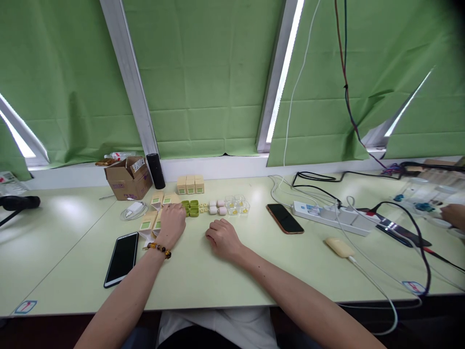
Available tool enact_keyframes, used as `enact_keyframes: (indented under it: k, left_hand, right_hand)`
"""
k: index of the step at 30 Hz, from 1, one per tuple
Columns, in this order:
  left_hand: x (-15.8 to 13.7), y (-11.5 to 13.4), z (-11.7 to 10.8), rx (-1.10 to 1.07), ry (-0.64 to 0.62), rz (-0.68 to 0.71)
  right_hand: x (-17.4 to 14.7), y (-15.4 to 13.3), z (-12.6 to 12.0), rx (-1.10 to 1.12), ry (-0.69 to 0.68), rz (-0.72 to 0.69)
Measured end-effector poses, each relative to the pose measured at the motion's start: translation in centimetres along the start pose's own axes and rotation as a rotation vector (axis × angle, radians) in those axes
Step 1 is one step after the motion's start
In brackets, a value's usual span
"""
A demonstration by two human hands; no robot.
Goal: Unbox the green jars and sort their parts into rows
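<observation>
My left hand (pixel 173 222), with a beaded bracelet (pixel 159 248) at the wrist, is closed among several small cream boxes (pixel 146 224) with green labels. What its curled fingers hold, if anything, is hidden beneath it. Right beside it sit small green square cups (pixel 194 212). In line to their right are tiny pale yellow pieces (pixel 203 208), pinkish-white rounded pieces (pixel 217 208) and clear cups (pixel 237 205) with yellow bits inside. My right hand (pixel 223 238) rests on the table in front of that row, fingers curled in, with nothing visible in it.
Three more cream boxes (pixel 191 184) stand behind the row. A phone (pixel 122 259) lies at left, another phone (pixel 285 218) at right. A cardboard box (pixel 129 180), black cylinder (pixel 156 171), white charger (pixel 134 209) and power strip (pixel 334 218) with cables surround the area. Another person's hand (pixel 454 214) shows far right.
</observation>
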State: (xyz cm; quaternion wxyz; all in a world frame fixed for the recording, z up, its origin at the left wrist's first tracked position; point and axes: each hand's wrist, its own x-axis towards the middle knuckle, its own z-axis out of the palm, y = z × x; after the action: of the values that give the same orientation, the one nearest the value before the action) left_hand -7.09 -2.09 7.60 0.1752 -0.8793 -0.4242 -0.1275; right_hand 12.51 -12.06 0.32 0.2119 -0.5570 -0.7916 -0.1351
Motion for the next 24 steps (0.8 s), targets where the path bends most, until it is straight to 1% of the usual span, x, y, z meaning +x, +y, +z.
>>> enact_keyframes:
  k: [1, 3, 8, 12, 15, 21, 24]
  left_hand:
    - [0.1, 0.0, 0.0, -0.018, 0.027, 0.011]
    - [0.1, 0.1, 0.2, -0.045, 0.039, 0.064]
    - [-0.6, 1.7, 1.0, -0.038, -0.016, 0.218]
    - [-0.8, 2.4, 0.9, -0.051, -0.031, 0.252]
    - [-0.2, 1.6, 0.3, -0.137, 0.04, 0.199]
    - [1.5, -2.1, -1.5, -0.354, 0.366, -0.003]
    - [2.9, -3.7, -2.2, -0.394, 0.412, -0.052]
  right_hand:
    - [0.0, 0.0, 0.0, 0.0, -0.002, 0.0]
    - [0.0, 0.0, 0.0, 0.0, -0.005, 0.0]
    - [0.1, 0.0, -0.1, -0.001, -0.01, 0.005]
    - [0.1, -0.1, -0.3, -0.002, -0.013, 0.006]
    - [0.2, -0.2, -0.6, -0.011, -0.031, 0.012]
    - [0.2, -0.7, -1.4, 0.009, -0.138, 0.043]
    - [0.2, -0.9, -1.7, 0.022, -0.182, 0.066]
